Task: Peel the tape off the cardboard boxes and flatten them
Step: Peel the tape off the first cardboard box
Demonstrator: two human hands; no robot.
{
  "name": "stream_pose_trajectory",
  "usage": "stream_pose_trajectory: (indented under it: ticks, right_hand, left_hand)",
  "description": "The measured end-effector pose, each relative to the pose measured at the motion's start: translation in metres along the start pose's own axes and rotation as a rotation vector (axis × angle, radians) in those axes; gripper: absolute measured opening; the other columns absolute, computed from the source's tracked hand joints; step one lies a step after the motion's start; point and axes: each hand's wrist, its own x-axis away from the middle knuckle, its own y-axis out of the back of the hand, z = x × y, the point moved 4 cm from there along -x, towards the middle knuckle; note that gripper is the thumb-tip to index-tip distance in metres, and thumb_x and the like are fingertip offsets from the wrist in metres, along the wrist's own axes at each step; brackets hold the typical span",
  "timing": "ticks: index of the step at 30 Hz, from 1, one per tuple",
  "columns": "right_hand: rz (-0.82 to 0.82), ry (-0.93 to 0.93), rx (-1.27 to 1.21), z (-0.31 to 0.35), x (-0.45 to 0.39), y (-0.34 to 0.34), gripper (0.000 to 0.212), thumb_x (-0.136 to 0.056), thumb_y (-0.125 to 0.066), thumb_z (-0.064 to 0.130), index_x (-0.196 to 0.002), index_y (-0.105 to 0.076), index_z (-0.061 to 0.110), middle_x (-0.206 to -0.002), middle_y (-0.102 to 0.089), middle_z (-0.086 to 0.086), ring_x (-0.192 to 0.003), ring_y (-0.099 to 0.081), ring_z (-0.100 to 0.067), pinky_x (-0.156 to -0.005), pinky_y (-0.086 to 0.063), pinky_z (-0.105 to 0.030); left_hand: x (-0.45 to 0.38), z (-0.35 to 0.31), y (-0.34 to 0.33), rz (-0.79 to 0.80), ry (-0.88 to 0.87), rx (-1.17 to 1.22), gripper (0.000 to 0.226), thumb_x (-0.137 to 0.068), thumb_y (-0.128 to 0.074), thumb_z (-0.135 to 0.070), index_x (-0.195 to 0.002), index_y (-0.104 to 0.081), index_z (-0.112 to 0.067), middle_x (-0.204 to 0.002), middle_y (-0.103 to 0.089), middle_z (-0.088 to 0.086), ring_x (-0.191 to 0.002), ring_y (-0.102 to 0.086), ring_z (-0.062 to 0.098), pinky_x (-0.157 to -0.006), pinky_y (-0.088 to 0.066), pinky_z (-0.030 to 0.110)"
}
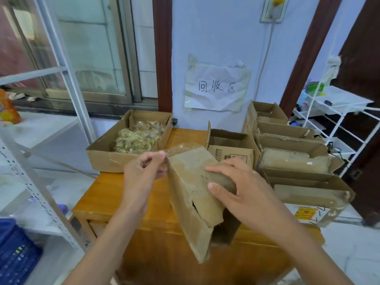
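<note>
Wooden worktop [131,194] set against a pale wall. Nearest the viewer, a worn cardboard box [193,194] is held tilted above the worktop. The right hand [242,188] grips its upper right edge, thumb lying across the face. The left hand [144,167] pinches a strip of clear tape [181,148] at the box's top left corner, the strip arching over the top edge. Beyond, at left, an open carton [102,156] holds crumpled tape scraps [137,137]. At right, a row of opened boxes [287,149] stands close together. On the wall behind hangs a handwritten paper sign [217,87].
</note>
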Motion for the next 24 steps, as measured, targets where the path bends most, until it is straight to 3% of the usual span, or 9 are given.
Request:
stream_pose_trajectory:
  ticks: [3,7,10,13,15,18,19,22,24]
  right_hand:
    - [-0.014,-0.024,-0.005,0.001,0.001,-0.009,0.048,-0.1,-0.048,0.064,-0.147,-0.045,0.055,-0.135,-0.039,0.03,-0.112,-0.053,0.003,-0.089,-0.053,-0.026]
    - [-0.013,-0.032,-0.069,0.0,0.0,-0.017,0.055,-0.1,-0.042,0.069,-0.154,-0.038,0.056,-0.132,-0.037,0.027,-0.105,-0.049,0.008,-0.085,-0.051,-0.019]
    - [-0.001,-0.061,-0.161,0.0,0.005,-0.02,0.059,-0.097,-0.036,0.073,-0.154,-0.037,0.056,-0.126,-0.041,0.026,-0.103,-0.054,0.006,-0.092,-0.051,-0.023]
    - [0.019,-0.052,-0.281,0.002,0.009,-0.026,0.057,-0.094,-0.035,0.072,-0.15,-0.037,0.063,-0.117,-0.043,0.026,-0.097,-0.063,-0.003,-0.088,-0.059,-0.031]
    - [0.012,-0.019,-0.319,-0.003,0.004,-0.027,0.048,-0.1,-0.038,0.058,-0.147,-0.039,0.065,-0.116,-0.047,0.022,-0.102,-0.064,-0.008,-0.088,-0.061,-0.036]
    - [0.009,0.037,-0.319,-0.014,-0.004,-0.017,0.04,-0.111,-0.042,0.04,-0.145,-0.047,0.062,-0.126,-0.061,0.016,-0.11,-0.065,-0.006,-0.093,-0.059,-0.038]
    - [0.016,0.046,-0.31,-0.018,-0.008,-0.013,0.041,-0.112,-0.042,0.037,-0.146,-0.048,0.059,-0.124,-0.066,0.013,-0.106,-0.068,-0.004,-0.091,-0.059,-0.036]
    - [0.088,0.075,-0.176,-0.023,-0.025,0.0,0.043,-0.112,-0.043,0.036,-0.152,-0.046,0.053,-0.092,-0.073,0.003,-0.079,-0.073,-0.006,-0.076,-0.062,-0.035]
    - [0.147,0.128,-0.025,-0.021,-0.043,0.005,0.041,-0.111,-0.044,0.042,-0.151,-0.048,0.049,-0.082,-0.073,0.006,-0.074,-0.071,-0.004,-0.077,-0.062,-0.037]
  left_hand:
    - [-0.007,-0.008,-0.01,0.094,0.053,0.018,0.031,-0.097,-0.069,-0.041,-0.104,-0.079,-0.013,-0.095,-0.08,0.005,-0.092,-0.076,0.019,-0.085,-0.063,0.037]
    - [-0.005,-0.022,-0.015,0.122,0.071,0.025,0.053,-0.087,-0.073,-0.057,-0.129,-0.066,-0.025,-0.129,-0.07,-0.007,-0.114,-0.069,0.012,-0.081,-0.061,0.032]
    - [0.025,-0.043,-0.017,0.159,-0.15,-0.472,0.074,-0.081,-0.072,-0.066,-0.145,-0.042,-0.042,-0.144,-0.041,-0.023,-0.127,-0.049,0.003,-0.097,-0.049,0.031]
    - [0.061,-0.058,-0.035,0.446,-0.252,-0.985,0.094,-0.075,-0.035,-0.094,-0.155,-0.032,-0.045,-0.16,-0.02,-0.027,-0.142,-0.036,0.005,-0.111,-0.044,0.04]
    - [0.065,-0.062,-0.04,0.488,-0.215,-1.188,0.106,-0.07,-0.021,-0.1,-0.158,-0.028,-0.041,-0.167,-0.008,-0.025,-0.147,-0.036,0.012,-0.11,-0.045,0.043]
    - [0.066,-0.068,-0.046,0.525,-0.238,-1.356,0.121,-0.063,-0.019,-0.105,-0.16,-0.018,-0.033,-0.169,-0.007,-0.016,-0.147,-0.038,0.018,-0.105,-0.045,0.042]
    - [0.067,-0.068,-0.047,0.554,-0.26,-1.408,0.122,-0.063,-0.022,-0.105,-0.16,-0.016,-0.03,-0.17,-0.005,-0.014,-0.148,-0.035,0.02,-0.106,-0.044,0.042]
    - [0.067,-0.064,-0.052,0.63,-0.336,-1.457,0.108,-0.075,-0.045,-0.092,-0.158,-0.014,-0.028,-0.169,0.0,-0.012,-0.149,-0.028,0.023,-0.106,-0.045,0.043]
    - [0.061,-0.06,-0.051,0.656,-0.362,-1.428,0.097,-0.079,-0.051,-0.079,-0.155,-0.016,-0.031,-0.168,-0.002,-0.014,-0.146,-0.03,0.021,-0.104,-0.046,0.042]
